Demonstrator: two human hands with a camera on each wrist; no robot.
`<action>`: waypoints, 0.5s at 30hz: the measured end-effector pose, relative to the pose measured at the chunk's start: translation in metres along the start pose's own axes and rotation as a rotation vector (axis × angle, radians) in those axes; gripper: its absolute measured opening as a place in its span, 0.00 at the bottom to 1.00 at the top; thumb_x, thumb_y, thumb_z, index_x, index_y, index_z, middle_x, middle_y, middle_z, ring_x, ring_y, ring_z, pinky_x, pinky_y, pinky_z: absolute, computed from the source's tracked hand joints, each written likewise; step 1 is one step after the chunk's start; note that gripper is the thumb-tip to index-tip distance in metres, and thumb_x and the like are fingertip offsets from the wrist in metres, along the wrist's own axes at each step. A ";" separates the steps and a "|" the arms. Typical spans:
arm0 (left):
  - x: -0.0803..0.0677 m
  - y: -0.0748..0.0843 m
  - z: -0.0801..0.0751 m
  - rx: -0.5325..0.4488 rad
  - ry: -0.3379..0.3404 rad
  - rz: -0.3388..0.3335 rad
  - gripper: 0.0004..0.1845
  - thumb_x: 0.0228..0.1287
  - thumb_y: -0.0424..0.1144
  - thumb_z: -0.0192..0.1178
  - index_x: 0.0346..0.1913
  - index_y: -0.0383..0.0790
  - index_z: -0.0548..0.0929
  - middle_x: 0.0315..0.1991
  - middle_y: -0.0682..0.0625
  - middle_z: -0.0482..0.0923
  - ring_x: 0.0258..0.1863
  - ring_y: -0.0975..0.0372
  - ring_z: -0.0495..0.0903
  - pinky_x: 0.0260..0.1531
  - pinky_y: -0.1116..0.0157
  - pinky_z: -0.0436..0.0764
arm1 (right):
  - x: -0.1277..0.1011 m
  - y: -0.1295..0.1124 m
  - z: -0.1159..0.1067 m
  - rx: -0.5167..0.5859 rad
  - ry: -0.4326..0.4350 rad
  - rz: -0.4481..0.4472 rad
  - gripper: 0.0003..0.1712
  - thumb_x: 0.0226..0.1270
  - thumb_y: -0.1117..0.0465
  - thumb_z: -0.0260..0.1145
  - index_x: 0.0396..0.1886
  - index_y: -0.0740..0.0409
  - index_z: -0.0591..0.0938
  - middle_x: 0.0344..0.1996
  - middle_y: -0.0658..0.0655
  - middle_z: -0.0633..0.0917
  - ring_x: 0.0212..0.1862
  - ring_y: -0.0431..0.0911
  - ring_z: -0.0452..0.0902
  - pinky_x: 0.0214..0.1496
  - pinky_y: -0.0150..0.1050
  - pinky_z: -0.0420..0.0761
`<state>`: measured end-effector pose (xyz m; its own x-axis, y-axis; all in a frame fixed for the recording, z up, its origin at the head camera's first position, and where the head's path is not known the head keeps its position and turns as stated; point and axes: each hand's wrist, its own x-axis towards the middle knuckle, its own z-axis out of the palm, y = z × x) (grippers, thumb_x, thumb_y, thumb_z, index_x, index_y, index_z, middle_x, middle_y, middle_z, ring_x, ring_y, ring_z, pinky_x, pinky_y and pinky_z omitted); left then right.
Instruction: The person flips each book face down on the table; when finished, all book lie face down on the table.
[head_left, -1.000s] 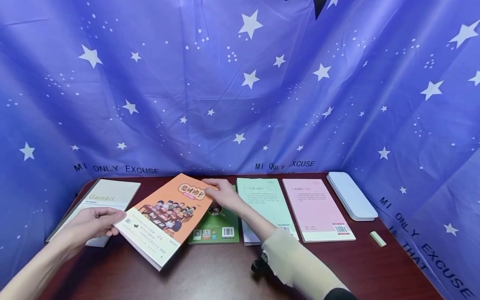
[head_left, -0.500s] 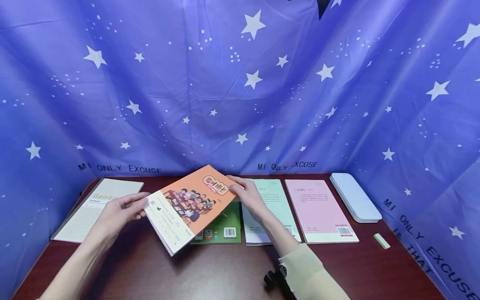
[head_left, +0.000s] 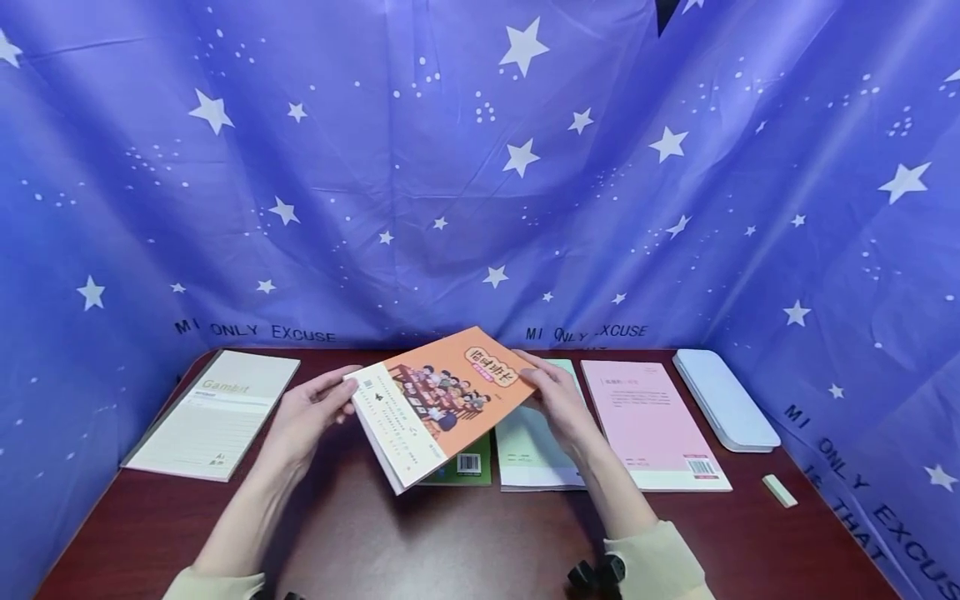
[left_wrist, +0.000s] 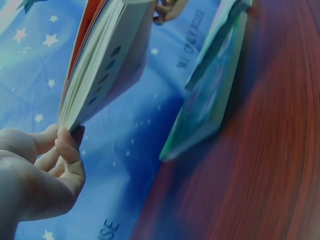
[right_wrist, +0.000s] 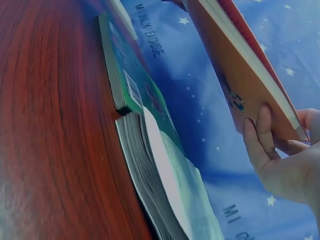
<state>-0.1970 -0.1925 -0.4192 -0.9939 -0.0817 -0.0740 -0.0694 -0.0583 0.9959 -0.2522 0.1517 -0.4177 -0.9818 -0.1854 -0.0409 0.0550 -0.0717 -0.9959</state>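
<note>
An orange book [head_left: 442,400] with a cream band and a drawing of children at desks is held tilted above the table. My left hand [head_left: 311,417] pinches its left corner between thumb and fingers. At the upper right corner my right hand [head_left: 558,400] grips it, thumb on the cover and fingers beneath, as the right wrist view shows. Below the book lies a green book [head_left: 472,467], mostly hidden in the head view. Beside that, a light green book [head_left: 536,450] is partly covered by the right hand.
On the dark red table [head_left: 465,550] a cream Gambit notebook [head_left: 210,417] lies at the left. Toward the right are a pink book [head_left: 652,417], a white case [head_left: 727,400] and a small pale green eraser-like block [head_left: 780,491]. A blue star-patterned curtain [head_left: 450,167] stands behind.
Both hands have carried the orange book rightward, from near the notebook to over the green books. The notebook is now uncovered. The head view has shifted slightly.
</note>
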 end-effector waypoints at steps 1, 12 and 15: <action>0.001 0.000 0.006 -0.008 0.002 0.000 0.26 0.77 0.37 0.59 0.71 0.29 0.73 0.30 0.64 0.82 0.28 0.73 0.77 0.28 0.77 0.78 | -0.002 0.000 -0.004 0.013 0.010 0.007 0.29 0.77 0.63 0.54 0.76 0.62 0.69 0.68 0.73 0.76 0.45 0.39 0.88 0.50 0.33 0.89; 0.010 -0.004 0.050 -0.042 0.049 0.024 0.21 0.76 0.36 0.59 0.67 0.33 0.79 0.28 0.62 0.80 0.27 0.72 0.76 0.28 0.76 0.77 | -0.017 -0.008 -0.035 0.074 0.079 0.011 0.31 0.77 0.63 0.53 0.77 0.63 0.66 0.63 0.59 0.82 0.46 0.36 0.87 0.49 0.30 0.87; 0.011 -0.004 0.057 -0.059 0.049 0.017 0.22 0.77 0.36 0.58 0.69 0.35 0.77 0.31 0.60 0.79 0.28 0.71 0.76 0.29 0.76 0.78 | -0.018 -0.009 -0.039 0.091 0.082 0.012 0.31 0.77 0.64 0.53 0.77 0.63 0.66 0.57 0.53 0.85 0.45 0.36 0.87 0.49 0.30 0.87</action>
<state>-0.2122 -0.1368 -0.4207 -0.9895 -0.1314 -0.0605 -0.0454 -0.1149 0.9923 -0.2416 0.1942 -0.4113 -0.9924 -0.1058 -0.0627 0.0791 -0.1591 -0.9841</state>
